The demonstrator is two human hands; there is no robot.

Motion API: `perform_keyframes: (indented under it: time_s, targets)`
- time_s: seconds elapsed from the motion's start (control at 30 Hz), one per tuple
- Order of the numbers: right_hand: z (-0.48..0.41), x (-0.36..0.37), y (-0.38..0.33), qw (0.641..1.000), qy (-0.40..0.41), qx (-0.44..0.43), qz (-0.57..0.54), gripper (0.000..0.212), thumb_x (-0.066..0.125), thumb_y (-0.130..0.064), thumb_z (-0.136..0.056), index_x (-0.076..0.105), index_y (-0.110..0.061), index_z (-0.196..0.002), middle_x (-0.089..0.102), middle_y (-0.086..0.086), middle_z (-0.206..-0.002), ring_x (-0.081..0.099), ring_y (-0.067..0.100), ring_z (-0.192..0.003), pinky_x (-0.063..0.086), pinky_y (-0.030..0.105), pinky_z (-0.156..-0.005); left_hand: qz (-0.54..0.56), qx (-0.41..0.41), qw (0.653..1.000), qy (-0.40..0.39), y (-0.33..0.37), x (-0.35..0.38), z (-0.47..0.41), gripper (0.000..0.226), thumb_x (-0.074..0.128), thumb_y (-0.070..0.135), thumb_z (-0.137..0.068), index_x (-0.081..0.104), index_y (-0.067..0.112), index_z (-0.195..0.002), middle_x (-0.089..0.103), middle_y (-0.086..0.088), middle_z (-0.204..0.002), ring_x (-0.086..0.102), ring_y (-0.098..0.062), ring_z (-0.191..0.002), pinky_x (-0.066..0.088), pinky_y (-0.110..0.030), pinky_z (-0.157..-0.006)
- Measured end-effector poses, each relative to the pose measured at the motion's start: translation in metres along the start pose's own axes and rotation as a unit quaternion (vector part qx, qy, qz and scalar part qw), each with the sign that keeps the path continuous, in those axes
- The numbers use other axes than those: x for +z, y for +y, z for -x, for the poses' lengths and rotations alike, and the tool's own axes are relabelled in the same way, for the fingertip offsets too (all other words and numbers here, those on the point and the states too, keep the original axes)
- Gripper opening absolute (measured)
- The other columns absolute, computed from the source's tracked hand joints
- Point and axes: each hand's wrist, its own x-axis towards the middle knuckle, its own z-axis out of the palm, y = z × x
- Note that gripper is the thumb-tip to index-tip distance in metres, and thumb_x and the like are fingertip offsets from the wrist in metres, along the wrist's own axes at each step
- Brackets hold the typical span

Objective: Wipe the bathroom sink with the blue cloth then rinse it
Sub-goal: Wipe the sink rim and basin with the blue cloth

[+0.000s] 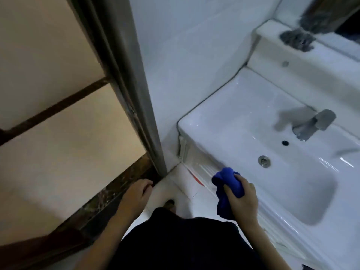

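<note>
Squeezing the blue cloth (228, 185), the right hand (242, 201) is curling its fingers and thumb tight around it. The cloth is looking deep blue, soft and fuzzy, and it is scrunched into a lump. One end is poking out above the fingers and another end is hanging down under the hand. It is sitting right at the front edge of the sink (204, 123), near the front left corner. I cannot tell if it is touching that edge.

The sink is looking white, smooth and shiny, with a boxy shape and a deep bowl with round corners. Light is making bright streaks on it. A round metal drain (264, 161) is sitting in the bowl, with a small dark hole (285, 142) just above it. A grey metal tap (313, 124) with flat, square sides is sticking out over the bowl.

The left hand (136, 193) is hanging well away from the sink, near the bottom of a grey door frame (124, 75). Its fingers are bending loosely and holding nothing.
</note>
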Motion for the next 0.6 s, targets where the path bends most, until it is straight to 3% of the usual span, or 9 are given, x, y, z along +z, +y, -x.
perform_keyframes:
  time_s: [0.13, 0.33, 0.6]
  targets:
    - [0.006, -0.004, -0.017, 0.99, 0.122, 0.066, -0.038, 0.045, 0.071, -0.019, -0.082, 0.058, -0.026, -0.124, 0.055, 0.001, -0.109, 0.054, 0.009, -0.091, 0.037, 0.026, -0.083, -0.057, 0.136, 0.988, -0.041, 0.04, -0.022, -0.078, 0.03, 0.042, 0.033, -0.098, 0.064, 0.016, -0.109, 0.063, -0.002, -0.104, 0.058, -0.016, -0.094, 0.046, -0.03, -0.078]
    - [0.021, -0.018, -0.027, 0.963, 0.232, 0.116, -0.076, 0.044, 0.071, -0.02, -0.084, 0.056, -0.028, -0.125, 0.052, -0.004, -0.108, 0.05, -0.016, -0.091, 0.037, 0.016, -0.08, -0.083, 0.227, 0.964, -0.107, 0.09, -0.022, -0.145, 0.02, 0.051, 0.021, -0.098, 0.065, 0.015, -0.112, 0.065, -0.002, -0.106, 0.061, -0.019, -0.1, 0.049, -0.036, -0.089]
    - [0.028, -0.048, 0.01, 0.919, 0.326, 0.208, -0.076, 0.045, 0.072, -0.018, -0.083, 0.058, -0.026, -0.125, 0.055, 0.001, -0.109, 0.053, 0.011, -0.092, 0.036, 0.024, -0.085, -0.115, 0.307, 0.921, -0.212, 0.142, 0.039, -0.166, 0.018, 0.05, 0.022, -0.099, 0.064, 0.022, -0.11, 0.063, 0.007, -0.104, 0.059, -0.007, -0.096, 0.046, -0.027, -0.084]
